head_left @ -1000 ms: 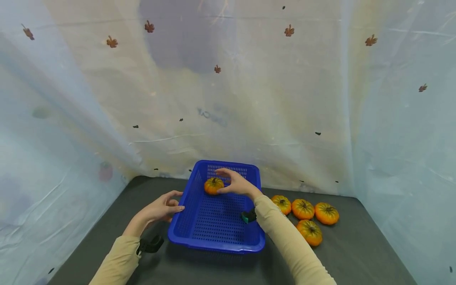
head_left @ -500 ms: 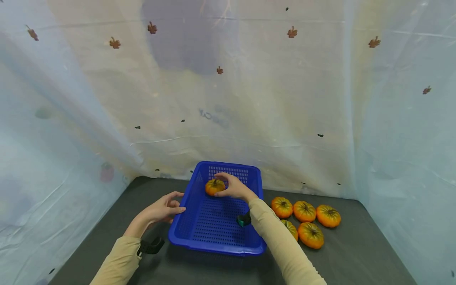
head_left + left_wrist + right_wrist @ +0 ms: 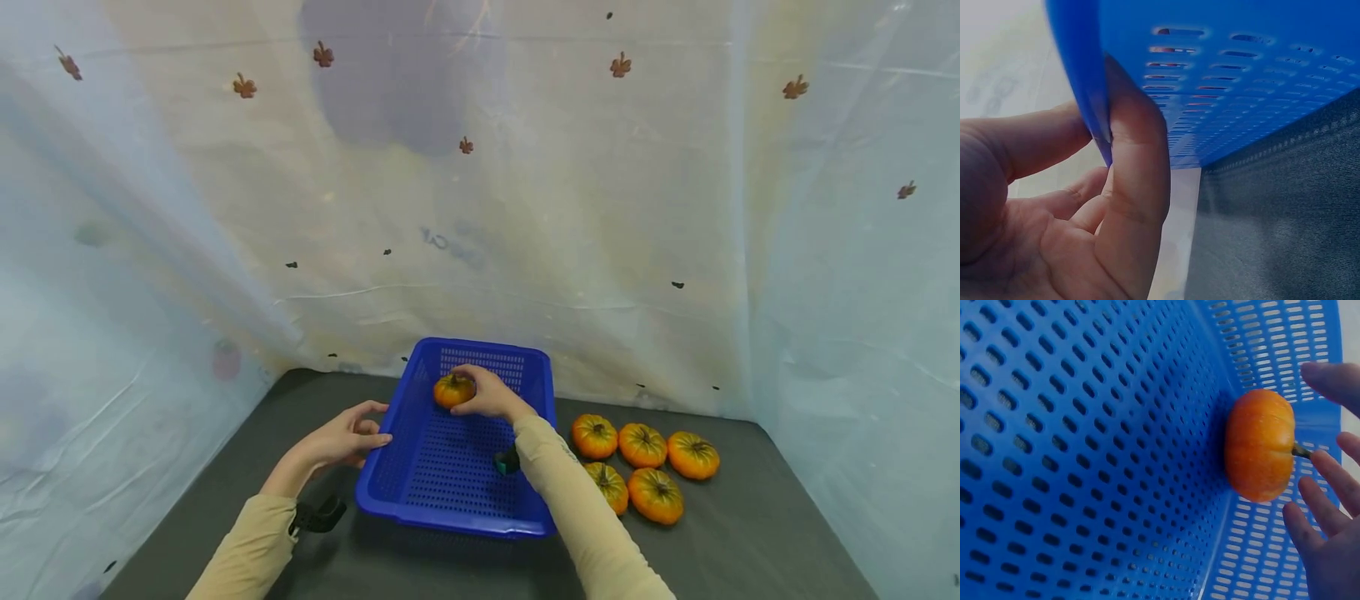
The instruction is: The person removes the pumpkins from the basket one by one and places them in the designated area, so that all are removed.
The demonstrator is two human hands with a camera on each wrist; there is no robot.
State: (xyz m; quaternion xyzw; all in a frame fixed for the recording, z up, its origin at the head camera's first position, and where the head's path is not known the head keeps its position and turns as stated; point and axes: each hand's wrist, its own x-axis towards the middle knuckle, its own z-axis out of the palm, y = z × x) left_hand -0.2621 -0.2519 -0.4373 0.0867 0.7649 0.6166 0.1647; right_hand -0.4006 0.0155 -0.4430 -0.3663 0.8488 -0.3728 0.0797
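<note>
A blue plastic basket with slotted walls stands on the dark table, and its left rim is pinched between the thumb and fingers of my left hand. The left wrist view shows the thumb on one side of the basket wall and the index finger curled against the other. One small orange pumpkin with a short stem lies inside near the far left corner. Over it is my right hand, thumb and fingers spread around its stem side. In the right wrist view, a gap shows between the thumb and the pumpkin.
Several more orange pumpkins sit grouped on the table to the right of the basket, one partly behind my right sleeve. A pale plastic sheet with leaf prints hangs behind and at both sides of the dark tabletop.
My right hand has come in closer around the pumpkin in the basket, and its forearm has shifted left, uncovering another pumpkin on the table. My left hand keeps its hold on the rim.
</note>
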